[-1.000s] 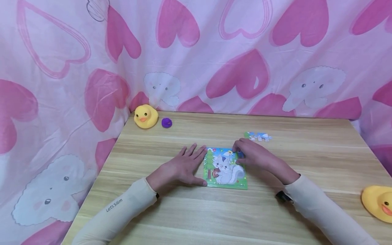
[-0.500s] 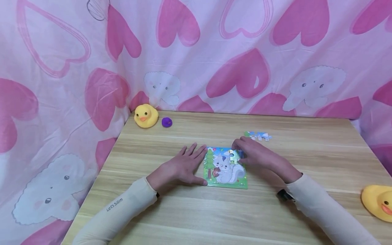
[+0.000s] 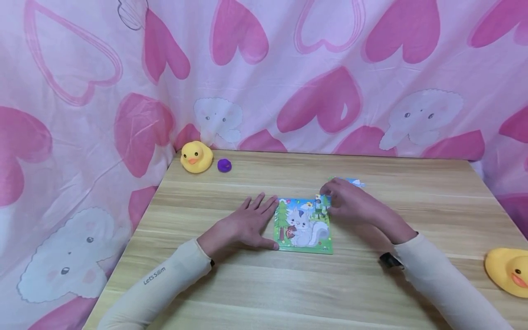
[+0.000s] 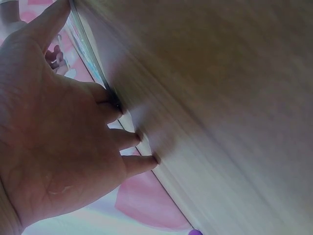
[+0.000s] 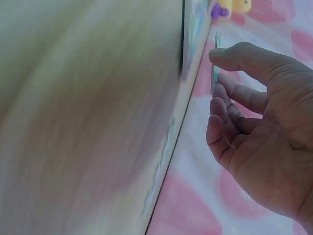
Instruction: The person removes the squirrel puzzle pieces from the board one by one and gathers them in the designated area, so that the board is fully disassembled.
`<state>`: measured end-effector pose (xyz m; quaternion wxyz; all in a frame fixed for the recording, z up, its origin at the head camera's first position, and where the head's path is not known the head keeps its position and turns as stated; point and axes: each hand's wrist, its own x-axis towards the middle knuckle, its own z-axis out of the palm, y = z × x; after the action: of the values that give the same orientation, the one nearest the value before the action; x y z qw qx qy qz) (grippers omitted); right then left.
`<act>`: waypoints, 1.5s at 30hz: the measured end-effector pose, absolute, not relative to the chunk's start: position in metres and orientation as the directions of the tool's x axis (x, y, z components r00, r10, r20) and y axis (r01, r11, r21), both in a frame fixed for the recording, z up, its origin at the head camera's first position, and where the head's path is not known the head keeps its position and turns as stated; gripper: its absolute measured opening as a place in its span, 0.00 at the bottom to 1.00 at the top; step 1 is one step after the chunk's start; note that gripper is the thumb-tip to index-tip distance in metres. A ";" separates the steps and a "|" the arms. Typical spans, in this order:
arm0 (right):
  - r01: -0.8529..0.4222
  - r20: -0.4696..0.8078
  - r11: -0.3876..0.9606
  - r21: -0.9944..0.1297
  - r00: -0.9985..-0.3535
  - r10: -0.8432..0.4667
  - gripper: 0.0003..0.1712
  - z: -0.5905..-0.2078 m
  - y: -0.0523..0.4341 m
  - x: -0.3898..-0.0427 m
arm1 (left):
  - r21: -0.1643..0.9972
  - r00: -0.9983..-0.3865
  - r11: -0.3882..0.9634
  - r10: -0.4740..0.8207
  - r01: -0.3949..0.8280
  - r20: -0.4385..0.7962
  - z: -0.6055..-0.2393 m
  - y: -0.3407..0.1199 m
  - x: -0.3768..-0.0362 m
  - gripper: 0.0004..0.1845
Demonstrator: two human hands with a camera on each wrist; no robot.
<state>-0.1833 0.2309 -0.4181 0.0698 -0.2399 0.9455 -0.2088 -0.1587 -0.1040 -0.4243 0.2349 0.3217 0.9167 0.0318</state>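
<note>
Holds the piece (image 3: 325, 201) farther right than 0.5 s ago. At left, steady the puzzle (image 3: 303, 231) with the left hand (image 3: 249, 226) spread at its edge. Over its far-right corner, pinch the piece between thumb and fingers of the right hand (image 3: 352, 202), easing without bending.

From the person's head, one camera looks forward and down, far enough back to take in both sleeves (image 3: 173, 275), most of the tabletop (image 3: 247, 284) and the pink curtain (image 3: 247, 82) beyond. The two wrist cameras sit low and close, their pictures tipped: one faces the palm side of the left hand (image 4: 58, 132), the other that of the right hand (image 5: 274, 112). Head and right wrist views share the purple duck (image 3: 224, 165) over at the back.
</note>
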 end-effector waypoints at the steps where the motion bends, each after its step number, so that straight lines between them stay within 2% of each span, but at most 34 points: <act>1: -0.411 -0.036 0.800 -0.437 -0.881 -0.472 0.25 -0.417 0.236 -0.185 | 0.208 -0.683 0.791 0.604 0.575 -0.412 -0.424 -0.104 -0.159 0.66; 8: -0.309 -0.057 0.825 -0.474 -0.924 -0.379 0.27 -0.407 0.280 -0.198 | 0.213 -0.682 0.792 0.604 0.572 -0.412 -0.425 -0.104 -0.158 0.66; 14: -0.306 -0.036 0.860 -0.407 -0.936 -0.350 0.24 -0.405 0.318 -0.210 | 0.211 -0.685 0.792 0.604 0.573 -0.407 -0.426 -0.104 -0.158 0.66; 20: -0.271 -0.082 0.889 -0.370 -0.943 -0.321 0.24 -0.414 0.343 -0.216 | 0.198 -0.685 0.790 0.605 0.580 -0.405 -0.424 -0.104 -0.158 0.66; 30: -0.271 -0.106 0.894 -0.356 -0.939 -0.326 0.24 -0.424 0.354 -0.220 | 0.206 -0.683 0.788 0.608 0.580 -0.405 -0.425 -0.103 -0.158 0.66; 45: -0.342 -0.057 0.872 -0.351 -0.921 -0.384 0.22 -0.427 0.355 -0.225 | 0.203 -0.684 0.788 0.608 0.581 -0.403 -0.424 -0.104 -0.158 0.66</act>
<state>-0.2247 0.3549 -0.4271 0.0626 -0.1880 0.9654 -0.1695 -0.1576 -0.1044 -0.4244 0.2300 0.3242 0.9171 0.0293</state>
